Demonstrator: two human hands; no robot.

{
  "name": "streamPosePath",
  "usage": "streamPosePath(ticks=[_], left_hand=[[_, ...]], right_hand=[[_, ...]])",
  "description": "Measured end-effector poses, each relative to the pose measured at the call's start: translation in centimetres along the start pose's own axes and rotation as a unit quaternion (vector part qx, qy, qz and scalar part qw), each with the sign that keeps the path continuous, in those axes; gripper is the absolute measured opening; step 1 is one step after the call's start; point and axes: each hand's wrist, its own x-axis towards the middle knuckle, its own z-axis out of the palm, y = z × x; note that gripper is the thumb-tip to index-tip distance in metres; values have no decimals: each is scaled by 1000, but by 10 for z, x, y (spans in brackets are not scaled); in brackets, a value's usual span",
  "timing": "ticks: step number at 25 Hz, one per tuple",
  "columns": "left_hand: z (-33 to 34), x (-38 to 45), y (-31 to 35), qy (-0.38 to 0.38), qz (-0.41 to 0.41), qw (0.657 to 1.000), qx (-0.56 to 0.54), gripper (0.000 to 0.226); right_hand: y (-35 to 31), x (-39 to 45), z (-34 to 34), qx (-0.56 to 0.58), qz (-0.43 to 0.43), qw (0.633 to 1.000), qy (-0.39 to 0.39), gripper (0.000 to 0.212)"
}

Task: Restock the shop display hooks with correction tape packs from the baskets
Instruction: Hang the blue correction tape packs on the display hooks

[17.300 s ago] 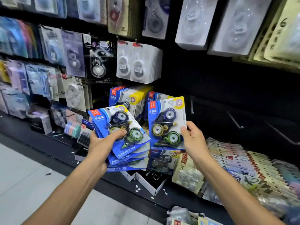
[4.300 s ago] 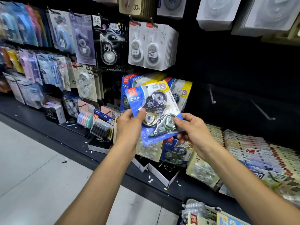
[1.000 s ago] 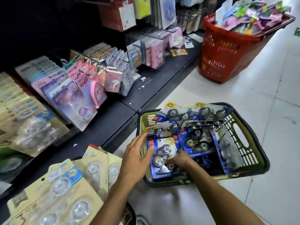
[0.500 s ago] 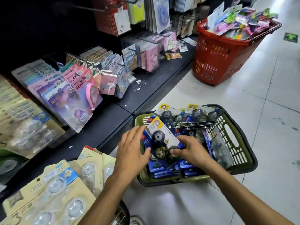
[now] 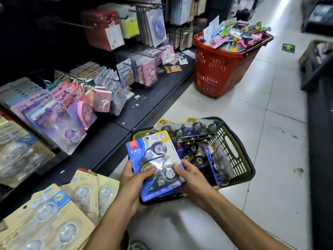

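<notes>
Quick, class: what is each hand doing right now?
Left hand: grips the blue correction tape pack at its lower left.
Right hand: grips the same pack at its lower right.

Blue-and-white card on the correction tape pack (image 5: pixel 155 160), with a red label at its top left corner, a yellow corner at top right, white lettering along the blue bottom edge, and grey and black dispensers under clear plastic. Olive-green lattice walls with a black rim on the green basket (image 5: pixel 236 159), filled with more blue packs. Bright red mesh on the red basket (image 5: pixel 219 69), heaped with pink, green and yellow packets. Beige cards with a blue corner band on the tan packs (image 5: pixel 54 213). Matte black shelf (image 5: pixel 100 141). White tiled floor (image 5: pixel 270 123), scuffed with dark marks.
</notes>
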Motion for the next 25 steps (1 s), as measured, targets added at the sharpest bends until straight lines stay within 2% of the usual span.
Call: streamPosePath(ticks=[1, 2, 3, 4, 5, 6, 7, 9, 10, 12, 15, 17, 19, 20, 21, 23, 25], left_hand=[[0, 0, -3, 14, -10, 1000, -2, 41], [-2, 2, -4, 34, -13, 999, -11, 35], [-3, 5, -5, 50, -9, 999, -14, 33], [-4, 7, -5, 62, 1, 998, -1, 33], [-3, 8, -5, 66, 9, 998, 18, 35], [-3, 10, -7, 69, 13, 997, 37, 36], [-1, 11, -10, 67, 14, 996, 50, 35], [2, 12, -17, 66, 0, 995, 69, 29], [1, 15, -21, 70, -7, 994, 79, 26], [3, 19, -28, 70, -15, 993, 95, 20], [17, 20, -36, 59, -28, 994, 88, 14], [32, 17, -37, 24, -58, 998, 33, 20], [41, 11, -32, -27, -119, 991, -48, 41], [43, 10, -30, -33, -126, 990, -54, 48], [41, 11, -32, -24, -113, 992, -45, 49], [32, 15, -37, 48, -75, 996, -10, 42], [20, 19, -39, 89, -68, 994, -13, 40]], right_hand=[[0, 3, -7, -38, -15, 999, 26, 21], [-4, 7, -20, -132, -47, 987, 76, 25], [-8, 14, -39, -273, -83, 947, 148, 29], [-12, 20, -63, -435, -96, 867, 226, 36], [-16, 25, -85, -566, -70, 775, 271, 48], [-19, 30, -105, -639, -17, 715, 283, 59], [-18, 34, -119, -667, 40, 691, 276, 64], [-19, 38, -124, -696, 84, 662, 265, 45], [-23, 35, -117, -713, 70, 641, 275, 33], [-28, 23, -99, -744, 7, 599, 296, 24], [-27, -6, -56, -758, -141, 572, 279, 25], [-5, -18, -24, -755, -244, 557, 246, 35], [14, -20, 3, -763, -287, 540, 209, 52], [20, -23, 14, -770, -275, 547, 181, 58], [24, -26, 22, -766, -264, 568, 146, 62], [23, -32, 23, -713, -283, 640, 42, 61], [8, -29, 3, -572, -283, 768, -47, 41]])
